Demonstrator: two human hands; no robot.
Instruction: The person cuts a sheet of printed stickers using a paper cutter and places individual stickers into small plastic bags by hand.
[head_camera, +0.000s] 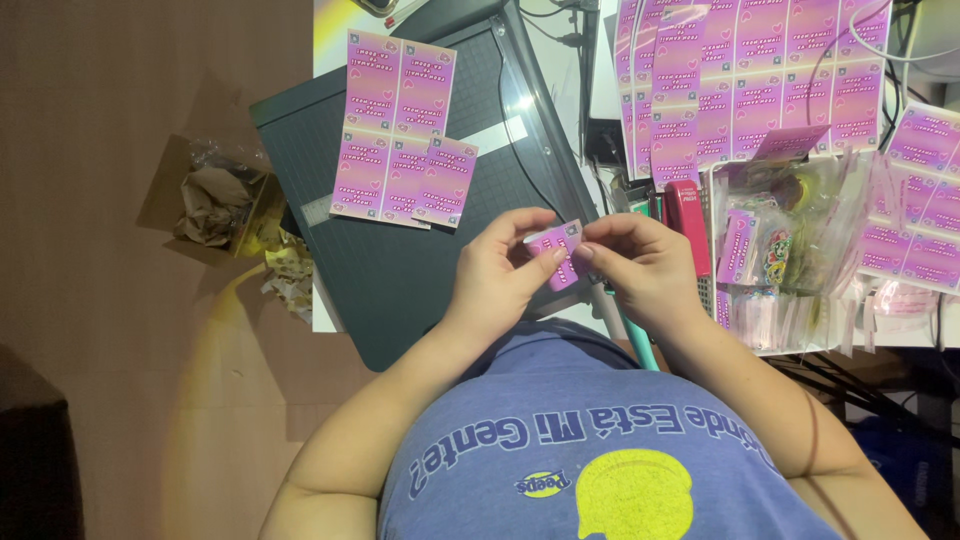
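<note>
The left hand (500, 262) is closed in a pinch on a small pink card (558, 254), thumb across the card's face and fingers curled behind its upper edge. The right hand (640, 262) meets it from the other side, its fingertips gripping the same card at its right end, so the card is held between both hands, raised above the near edge of the counter (325, 305) and in front of the person's chest.

Just behind the hands lies a dark grey paper trimmer (400, 250), its gridded bed tilted across the counter and its cutting arm running along the right side. On that bed rests a cut sheet of pink and purple cards (400, 135), several still joined together, with one corner card sitting slightly askew.

To the right of the right hand, a red stapler (688, 215) stands just beside the knuckles. Beyond it is a pile of clear plastic sleeves (800, 270), some holding colourful small items and more pink cards. A large uncut sheet of the same pink cards (750, 75) lies further back, and another sheet (920, 200) overlaps the far right edge.

Well apart on the left, on the brown floor (100, 300), an open cardboard box (215, 205) holds crumpled paper.
</note>
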